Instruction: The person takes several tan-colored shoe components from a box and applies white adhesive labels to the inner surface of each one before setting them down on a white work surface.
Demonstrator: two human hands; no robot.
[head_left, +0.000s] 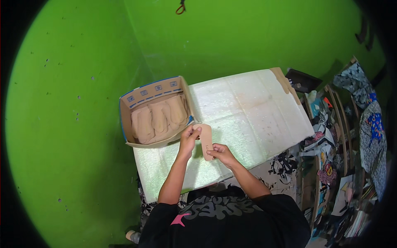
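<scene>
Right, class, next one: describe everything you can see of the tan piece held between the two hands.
The tan piece is thin and sole-shaped, with rounded ends and a smooth, cardboard-like face bearing small dark marks toward its lower end. Held above the white tabletop, it points lengthwise away from the person. The left hand pinches its upper left edge, thumb on top; the right hand, its lower right edge.

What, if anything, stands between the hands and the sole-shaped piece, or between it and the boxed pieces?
Nothing visible separates the left hand or right hand from the sole-shaped piece; both hold it. Between it and the boxed pieces stands the cardboard box's right wall; the box is open on top.
</scene>
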